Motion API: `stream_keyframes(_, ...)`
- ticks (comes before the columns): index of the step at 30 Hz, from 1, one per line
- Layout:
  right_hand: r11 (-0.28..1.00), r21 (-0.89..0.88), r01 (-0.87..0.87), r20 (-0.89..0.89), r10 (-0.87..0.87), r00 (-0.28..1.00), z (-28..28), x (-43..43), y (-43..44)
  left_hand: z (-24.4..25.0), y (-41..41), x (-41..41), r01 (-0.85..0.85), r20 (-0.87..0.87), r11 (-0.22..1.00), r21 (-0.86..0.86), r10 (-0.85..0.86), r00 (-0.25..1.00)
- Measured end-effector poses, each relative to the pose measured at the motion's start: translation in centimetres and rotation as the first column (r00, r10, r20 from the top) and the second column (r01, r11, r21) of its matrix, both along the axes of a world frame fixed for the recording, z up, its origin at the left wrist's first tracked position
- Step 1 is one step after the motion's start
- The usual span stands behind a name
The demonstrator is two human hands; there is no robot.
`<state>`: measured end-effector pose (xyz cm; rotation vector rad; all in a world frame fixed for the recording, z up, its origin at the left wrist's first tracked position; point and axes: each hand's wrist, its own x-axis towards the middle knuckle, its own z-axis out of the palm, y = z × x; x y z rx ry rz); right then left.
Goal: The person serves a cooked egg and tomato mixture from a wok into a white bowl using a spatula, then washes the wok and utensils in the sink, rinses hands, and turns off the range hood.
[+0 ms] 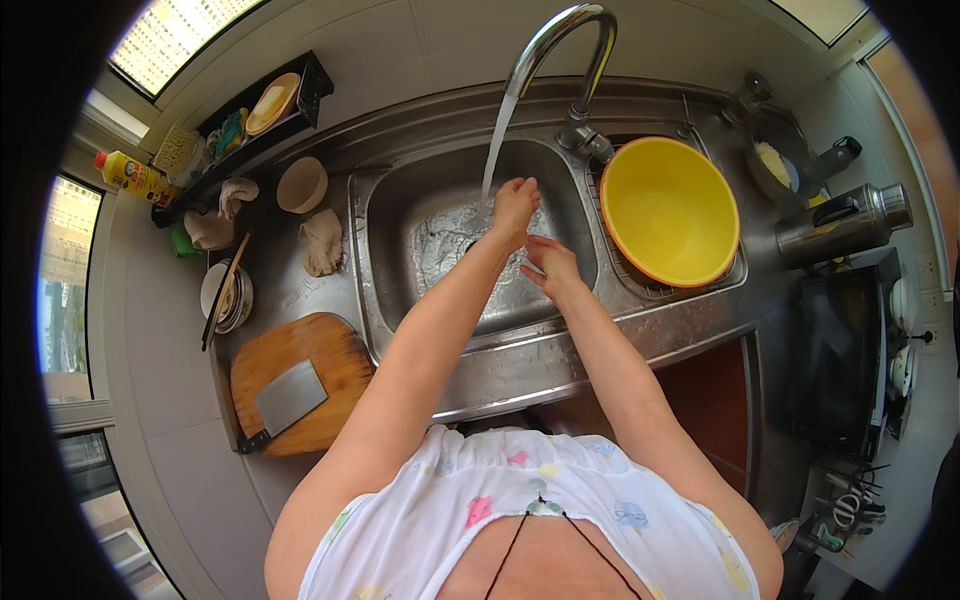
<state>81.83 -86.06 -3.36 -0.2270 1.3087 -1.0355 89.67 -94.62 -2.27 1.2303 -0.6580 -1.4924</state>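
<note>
Water runs from the curved chrome faucet (559, 37) into the stainless steel sink basin (420, 217). My left hand (516, 208) is over the basin, just right of the stream, with its fingers pointing away from me; nothing shows in it. Close below and to its right is my right hand (553, 264), its fingers apart and nothing visible in it. Right of the basin, a yellow bowl with an orange rim (670, 210) rests tilted on a wire rack (616, 259).
At left, a cleaver (291, 397) lies on a wooden cutting board (330, 337), near stacked bowls with chopsticks (225, 292), a cloth (322, 242) and a small bowl (302, 185). At right are a steel thermos (840, 225) and a pot (780, 165).
</note>
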Motion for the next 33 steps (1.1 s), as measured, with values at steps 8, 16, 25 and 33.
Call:
stream_keyframes(8, 0.993, -0.119, 0.028, -0.123, -0.042, 0.991, 0.2, -2.6, -0.3, 0.6, -8.9, -8.5, 0.296, 0.244, 0.698, -0.652, -0.176, 0.954)
stream_keyframes(16, 0.951, -0.068, 0.300, 0.689, -0.173, 0.704, 2.3, 1.9, -5.9, 2.7, 1.5, 2.7, -0.062, 0.336, 0.998, -0.013, 0.063, 0.940)
stream_keyframes(25, 0.723, -0.529, -0.444, -0.702, -0.078, 0.708, 0.8, 11.5, -6.7, 1.8, 3.6, 9.9, -0.125, -0.164, 0.985, 0.121, 0.144, 0.976)
stream_keyframes(33, 0.995, -0.059, -0.084, 0.276, 0.097, 0.956, 1.8, 8.7, -4.3, -7.5, 4.0, 8.4, 0.128, 0.621, 0.982, -0.137, -0.015, 0.784)
